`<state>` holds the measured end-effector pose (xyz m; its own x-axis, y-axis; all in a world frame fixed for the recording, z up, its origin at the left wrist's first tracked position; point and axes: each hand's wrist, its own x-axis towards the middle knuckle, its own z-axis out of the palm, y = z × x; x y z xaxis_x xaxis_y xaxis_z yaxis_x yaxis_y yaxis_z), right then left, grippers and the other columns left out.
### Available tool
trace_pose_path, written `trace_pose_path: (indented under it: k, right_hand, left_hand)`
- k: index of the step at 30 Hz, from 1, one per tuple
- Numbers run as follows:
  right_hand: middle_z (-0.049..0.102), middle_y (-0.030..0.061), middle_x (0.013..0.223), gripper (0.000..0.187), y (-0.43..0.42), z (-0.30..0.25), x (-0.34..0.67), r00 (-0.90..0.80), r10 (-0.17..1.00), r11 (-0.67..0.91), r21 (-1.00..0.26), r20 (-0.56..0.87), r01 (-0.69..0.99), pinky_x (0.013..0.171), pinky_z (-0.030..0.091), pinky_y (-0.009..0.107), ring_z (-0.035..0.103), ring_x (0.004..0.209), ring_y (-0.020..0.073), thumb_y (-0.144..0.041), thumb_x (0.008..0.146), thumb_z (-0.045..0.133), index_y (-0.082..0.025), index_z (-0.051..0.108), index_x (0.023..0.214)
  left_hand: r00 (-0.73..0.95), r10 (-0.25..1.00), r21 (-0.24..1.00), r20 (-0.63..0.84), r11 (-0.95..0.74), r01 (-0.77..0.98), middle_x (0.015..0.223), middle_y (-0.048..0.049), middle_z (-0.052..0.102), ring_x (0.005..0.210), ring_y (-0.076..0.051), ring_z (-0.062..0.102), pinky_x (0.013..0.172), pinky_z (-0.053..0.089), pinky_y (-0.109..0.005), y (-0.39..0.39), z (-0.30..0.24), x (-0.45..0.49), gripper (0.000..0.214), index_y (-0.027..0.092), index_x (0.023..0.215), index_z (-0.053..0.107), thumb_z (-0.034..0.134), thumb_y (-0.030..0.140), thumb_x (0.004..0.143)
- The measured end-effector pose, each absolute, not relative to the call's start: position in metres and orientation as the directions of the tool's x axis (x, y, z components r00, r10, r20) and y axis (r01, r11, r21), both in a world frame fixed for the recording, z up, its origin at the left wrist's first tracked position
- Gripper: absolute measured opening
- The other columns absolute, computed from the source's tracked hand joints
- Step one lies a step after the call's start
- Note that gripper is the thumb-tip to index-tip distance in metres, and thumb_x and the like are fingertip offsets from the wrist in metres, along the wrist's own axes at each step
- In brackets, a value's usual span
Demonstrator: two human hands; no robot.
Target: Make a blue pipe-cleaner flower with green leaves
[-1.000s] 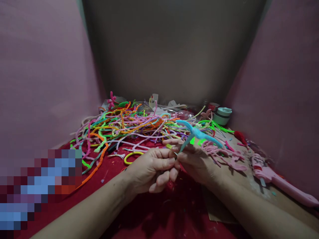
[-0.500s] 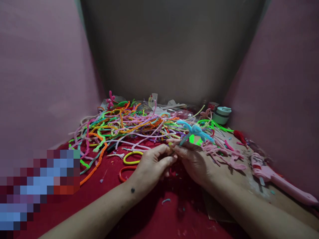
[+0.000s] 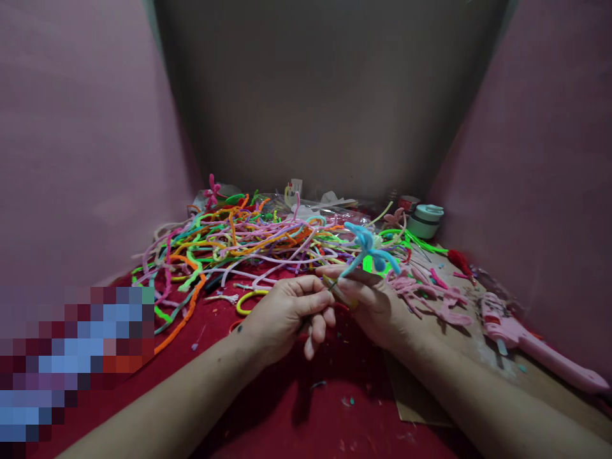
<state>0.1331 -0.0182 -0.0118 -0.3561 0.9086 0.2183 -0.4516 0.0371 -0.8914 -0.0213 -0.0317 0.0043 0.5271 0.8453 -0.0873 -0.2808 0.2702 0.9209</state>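
Observation:
A blue pipe cleaner flower [image 3: 366,245] with curled, looped petals rises above my right hand [image 3: 375,306]. Its lower end goes in between the thumb and fingers of that hand, which are closed on it. A small yellow piece [image 3: 329,281] shows by the right fingertips, partly covered. My left hand [image 3: 299,309] meets the right one, thumb and forefinger pinched on a thin dark strand at the base of the flower. The other left fingers hang loosely curled below. How the strand joins the flower is hidden by the fingers.
A tangled heap of coloured pipe cleaners [image 3: 248,245] spreads behind my hands. Yellow-handled scissors [image 3: 246,303] lie by my left wrist. To the right are pink pipe cleaner pieces [image 3: 449,303], a pink glue gun [image 3: 521,335] and a pale green lidded container [image 3: 425,221].
The blue flower has turned and tilted within the right fingers. My left hand has shifted slightly left, its lower fingers loosening downward, and more of the yellow piece shows.

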Motion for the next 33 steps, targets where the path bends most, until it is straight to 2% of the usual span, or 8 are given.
trace_pose_path:
  k: [5,10,13,16,19,21,27,33]
  right_hand:
    - [0.065,-0.0009,0.065,0.026,-0.017,-0.015,0.134,-0.406,0.885,0.053,-0.915,0.229,-0.399,0.064,0.045,0.031,0.058,0.059,0.0139,-0.027,0.079,0.060,-0.023,0.066,0.103]
    - [0.066,0.0012,0.092,0.013,-0.019,-0.012,0.134,-0.368,0.870,0.158,-0.892,0.328,-0.423,0.074,0.045,0.032,0.060,0.072,0.0147,-0.025,0.075,0.064,-0.026,0.072,0.085]
    - [0.066,0.0014,0.080,0.010,-0.020,-0.012,0.131,-0.395,0.871,0.080,-0.878,0.291,-0.471,0.062,0.046,0.031,0.059,0.063,0.0150,-0.025,0.075,0.064,-0.025,0.071,0.081]
    - [0.061,-0.0012,0.060,0.011,-0.020,-0.013,0.128,-0.406,0.890,-0.030,-0.862,0.207,-0.506,0.048,0.043,0.029,0.055,0.047,0.0139,-0.027,0.074,0.064,-0.023,0.070,0.083]
    - [0.064,-0.0005,0.065,0.017,-0.018,-0.016,0.126,-0.319,0.939,-0.062,-0.851,0.127,-0.521,0.052,0.044,0.029,0.056,0.052,0.0138,-0.026,0.071,0.068,-0.021,0.069,0.087]
    - [0.067,0.0006,0.071,0.017,-0.017,-0.018,0.125,-0.260,0.961,-0.050,-0.859,0.098,-0.509,0.058,0.044,0.028,0.057,0.059,0.0133,-0.026,0.069,0.070,-0.020,0.070,0.085]
    - [0.066,0.0017,0.072,0.020,-0.015,-0.019,0.130,-0.322,0.929,0.018,-0.893,0.180,-0.449,0.064,0.044,0.031,0.057,0.063,0.0139,-0.029,0.075,0.064,-0.020,0.069,0.092]
    - [0.067,-0.0001,0.074,0.016,-0.015,-0.014,0.134,-0.330,0.914,0.067,-0.892,0.235,-0.448,0.071,0.044,0.027,0.059,0.069,0.0119,-0.020,0.075,0.064,-0.021,0.071,0.089]
  left_hand:
    - [0.649,0.756,0.874,-0.088,0.371,-0.314,0.061,-0.0036,0.065,0.032,-0.007,0.051,0.027,0.042,-0.015,-0.032,0.005,-0.022,0.012,0.011,0.075,0.055,0.050,0.019,0.083]
    - [0.765,0.643,0.808,-0.041,0.472,-0.353,0.062,-0.0054,0.067,0.028,-0.006,0.047,0.024,0.038,-0.015,-0.032,0.001,-0.025,0.016,0.010,0.077,0.057,0.047,0.019,0.084]
    - [0.782,0.623,0.837,-0.020,0.438,-0.327,0.064,-0.0060,0.067,0.030,-0.008,0.049,0.024,0.038,-0.016,-0.031,0.000,-0.025,0.018,0.011,0.079,0.057,0.045,0.022,0.085]
    - [0.649,0.760,0.959,-0.035,0.209,-0.193,0.065,-0.0034,0.065,0.039,-0.008,0.054,0.035,0.042,-0.017,-0.031,0.003,-0.022,0.018,0.012,0.081,0.059,0.047,0.025,0.085]
    - [0.391,0.920,0.999,0.028,-0.036,0.014,0.058,0.0024,0.057,0.043,-0.004,0.049,0.043,0.039,-0.014,-0.033,0.007,-0.016,0.010,0.012,0.078,0.061,0.055,0.018,0.079]
    - [0.299,0.953,0.995,0.052,-0.075,0.065,0.053,0.0043,0.051,0.042,-0.003,0.044,0.042,0.035,-0.013,-0.033,0.008,-0.014,0.009,0.012,0.073,0.062,0.056,0.016,0.077]
    - [0.354,0.935,0.997,0.000,0.026,-0.068,0.054,0.0027,0.054,0.037,-0.001,0.040,0.037,0.028,-0.014,-0.031,0.005,-0.019,0.019,0.011,0.070,0.061,0.056,0.026,0.080]
    - [0.504,0.856,0.903,-0.117,0.303,-0.305,0.053,0.0046,0.052,0.031,0.001,0.028,0.031,0.023,-0.012,-0.032,0.006,-0.022,0.013,0.014,0.074,0.057,0.056,0.025,0.081]
